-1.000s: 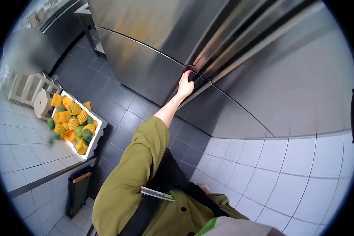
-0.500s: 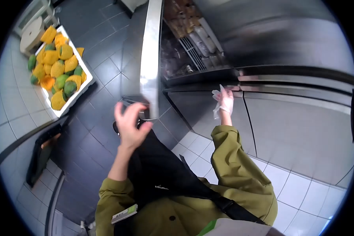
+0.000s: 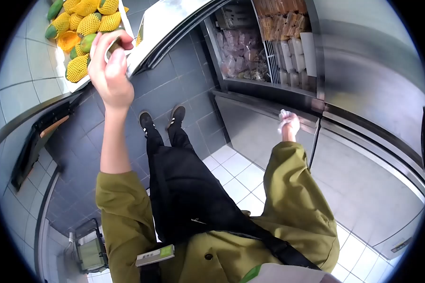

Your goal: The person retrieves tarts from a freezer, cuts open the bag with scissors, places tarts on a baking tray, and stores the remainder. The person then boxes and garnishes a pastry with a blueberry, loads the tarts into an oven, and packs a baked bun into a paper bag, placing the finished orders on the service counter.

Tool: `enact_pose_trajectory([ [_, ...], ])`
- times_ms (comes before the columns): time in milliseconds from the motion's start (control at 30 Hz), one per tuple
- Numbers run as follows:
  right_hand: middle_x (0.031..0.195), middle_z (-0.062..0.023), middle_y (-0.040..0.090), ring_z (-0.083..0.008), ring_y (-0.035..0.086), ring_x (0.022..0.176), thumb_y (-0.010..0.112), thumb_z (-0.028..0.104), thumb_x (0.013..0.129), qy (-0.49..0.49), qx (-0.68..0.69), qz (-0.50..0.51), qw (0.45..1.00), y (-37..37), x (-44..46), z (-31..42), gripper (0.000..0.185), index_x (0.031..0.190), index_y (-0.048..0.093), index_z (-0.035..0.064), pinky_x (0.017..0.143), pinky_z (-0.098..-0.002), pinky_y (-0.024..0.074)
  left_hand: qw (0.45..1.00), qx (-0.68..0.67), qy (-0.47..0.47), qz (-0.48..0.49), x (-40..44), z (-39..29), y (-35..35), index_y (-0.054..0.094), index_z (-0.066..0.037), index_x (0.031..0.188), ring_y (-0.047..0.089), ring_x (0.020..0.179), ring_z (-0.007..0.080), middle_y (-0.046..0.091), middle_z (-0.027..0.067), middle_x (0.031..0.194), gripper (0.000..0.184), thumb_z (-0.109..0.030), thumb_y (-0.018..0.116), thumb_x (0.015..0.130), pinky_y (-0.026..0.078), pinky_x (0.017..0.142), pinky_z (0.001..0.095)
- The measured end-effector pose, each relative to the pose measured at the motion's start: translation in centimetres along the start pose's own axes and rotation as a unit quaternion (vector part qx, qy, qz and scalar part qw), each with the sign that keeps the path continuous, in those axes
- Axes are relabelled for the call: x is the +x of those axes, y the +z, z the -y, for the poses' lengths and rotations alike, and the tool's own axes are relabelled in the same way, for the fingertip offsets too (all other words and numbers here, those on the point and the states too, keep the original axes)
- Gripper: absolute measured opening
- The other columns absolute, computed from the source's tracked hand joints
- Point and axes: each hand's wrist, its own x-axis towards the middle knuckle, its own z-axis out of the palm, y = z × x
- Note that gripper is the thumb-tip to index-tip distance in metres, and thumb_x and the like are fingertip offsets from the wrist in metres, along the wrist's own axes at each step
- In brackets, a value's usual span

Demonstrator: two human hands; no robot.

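My left hand (image 3: 111, 78) is raised at the upper left, its fingers loosely curved with a gap between thumb and forefinger, beside the edge of the swung-out fridge door (image 3: 167, 21). Nothing shows held in it. My right hand (image 3: 291, 126) is closed on a crumpled clear plastic glove (image 3: 284, 118), just in front of the lower fridge door (image 3: 264, 129). Beyond it, the open upper compartment shows bagged food (image 3: 238, 52) on the left of a white wire rack (image 3: 271, 61) and stacked packages (image 3: 288, 28) on the right.
A white crate (image 3: 74, 86) of mangoes in yellow nets stands behind my left hand. Closed steel doors (image 3: 363, 174) extend to the right. My shoes (image 3: 148, 121) stand on dark floor tiles (image 3: 189, 70). A folding stool (image 3: 90, 252) is at the lower left.
The upper fridge door has swung open to the left, exposing the compartment. My left hand has left the handle area and moved up and left. My right hand has come into view with the glove.
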Motion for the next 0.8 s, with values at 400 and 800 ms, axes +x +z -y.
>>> enact_pose_trajectory([
  [400,0.076,-0.0040,0.056,-0.0146,0.054,0.070,0.056,0.027,0.084,0.161,-0.234,0.166,0.944,-17.4,-29.8,-8.8,0.024,0.087,0.054,0.0040,0.069,-0.0287,0.0437,0.986,0.001,-0.104,0.131,-9.5,-3.3,2.4,0.050,0.005,0.095,0.048,0.099,0.0269,0.054,0.0147,0.096,0.052,-0.044,0.048,0.081,0.024,0.099,0.0435],
  [800,0.100,-0.0137,0.057,-0.0240,0.058,0.081,0.045,0.038,0.088,0.424,-0.060,-0.164,0.889,-25.2,-42.5,-12.6,0.044,0.112,0.041,0.0011,0.068,-0.0326,0.0468,0.844,-0.104,-0.022,0.525,-17.5,-8.7,21.9,0.053,0.002,0.105,0.053,0.099,0.0273,0.057,0.0147,0.103,0.039,0.002,0.056,0.066,0.026,0.098,0.0451],
])
